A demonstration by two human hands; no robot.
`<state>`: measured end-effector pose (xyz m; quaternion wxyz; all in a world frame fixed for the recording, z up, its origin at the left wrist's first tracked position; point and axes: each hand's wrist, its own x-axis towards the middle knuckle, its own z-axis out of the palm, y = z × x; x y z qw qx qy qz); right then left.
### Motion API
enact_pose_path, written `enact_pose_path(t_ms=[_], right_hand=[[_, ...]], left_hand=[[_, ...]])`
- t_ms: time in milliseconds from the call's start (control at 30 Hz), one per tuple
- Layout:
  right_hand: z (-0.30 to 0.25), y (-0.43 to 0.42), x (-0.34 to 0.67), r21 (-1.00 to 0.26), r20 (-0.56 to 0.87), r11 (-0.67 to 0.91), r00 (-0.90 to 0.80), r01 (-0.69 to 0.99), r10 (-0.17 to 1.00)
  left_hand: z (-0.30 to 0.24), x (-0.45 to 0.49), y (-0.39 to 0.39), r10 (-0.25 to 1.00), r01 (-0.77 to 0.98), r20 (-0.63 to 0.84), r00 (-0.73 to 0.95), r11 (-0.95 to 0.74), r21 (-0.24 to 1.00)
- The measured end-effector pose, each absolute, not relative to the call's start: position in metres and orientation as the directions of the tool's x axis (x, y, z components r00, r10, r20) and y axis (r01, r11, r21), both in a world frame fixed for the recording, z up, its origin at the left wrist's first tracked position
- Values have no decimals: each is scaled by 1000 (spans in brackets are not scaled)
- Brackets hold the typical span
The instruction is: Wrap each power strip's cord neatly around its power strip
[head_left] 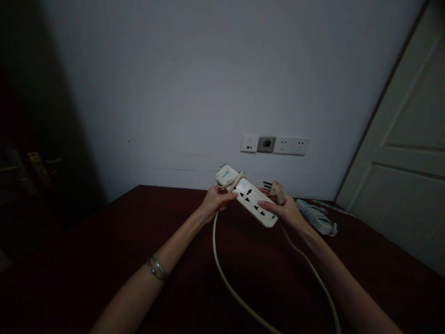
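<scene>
A white power strip (251, 198) is held tilted above the dark red table, its socket face toward me. My left hand (216, 202) grips its upper left end, thumb on the face. Around that end passes a turn of the cream cord (222, 273), which hangs down in a long loop past the bottom of the view. My right hand (283, 208) is closed on the strip's lower right part, thumb near the sockets. Beside its fingers the cord's plug (277, 191) sticks out, prongs pointing left; how the fingers hold it is partly hidden.
On the table (114, 250), right of my right hand, lies a bundled pale cord (317, 218). The wall behind carries a row of outlet plates (290, 146) and a grey socket plate (266, 144). A white panelled door (410, 153) stands at the right.
</scene>
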<state>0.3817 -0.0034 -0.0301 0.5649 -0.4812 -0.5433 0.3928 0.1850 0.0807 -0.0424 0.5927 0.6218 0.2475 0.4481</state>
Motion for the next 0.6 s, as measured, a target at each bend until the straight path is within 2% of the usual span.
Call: enact_pose_path(t_ms=[267,467,600], right_hand=[[-29,-6,379,-976,218,218,108,15,970],[-28,-8,375,-971,237,238,110,8,965],[-30,-9,371,-967,238,246,115,-59,964]], left_hand=[[-39,169,93,772,-161,280,571,-229,960],[-51,178,88,689,-302,317,652,-147,942],[-58,187,81,622,-323,266,737,-24,946]])
